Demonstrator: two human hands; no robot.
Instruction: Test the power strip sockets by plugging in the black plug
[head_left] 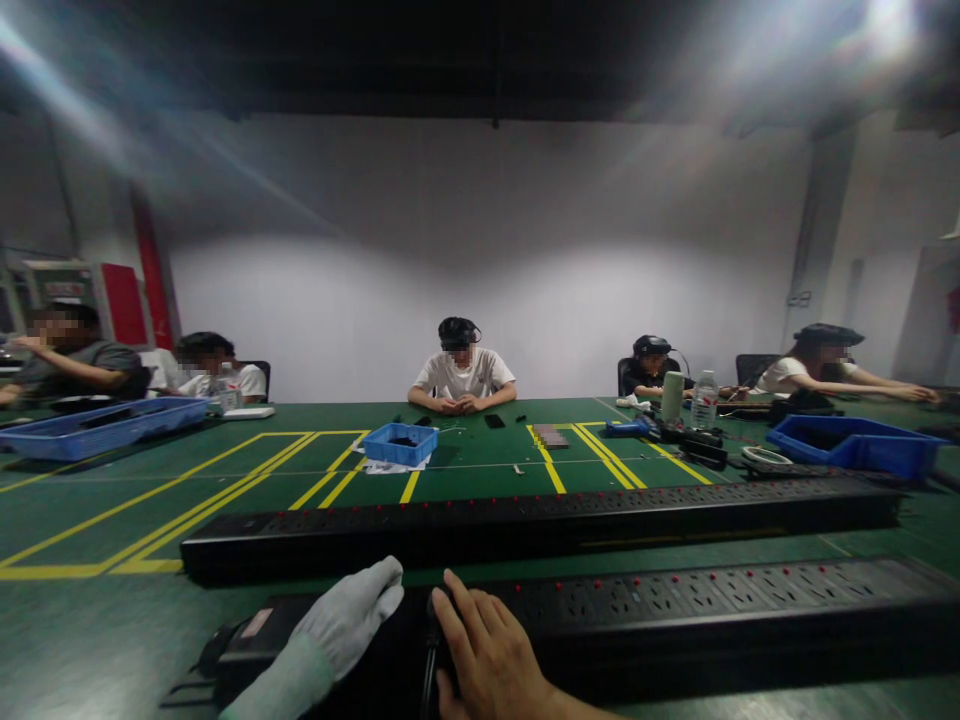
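Observation:
My left hand [351,622], in a white glove, lies with its fingers stretched out on the left end of the near black power strip [675,610]. My bare right hand [487,648] rests on the same strip just to the right. Its fingers are slightly apart and point up-left toward a black cable [428,672] that runs down between the hands. Neither hand grips anything that I can see. A second long black power strip [540,520] lies parallel just beyond.
The green table [97,620] has yellow lines. On it are a small blue tray [400,443], a long blue tray [97,428] at left, a blue bin [855,445] at right, and bottles [703,400]. Several people sit along the far side.

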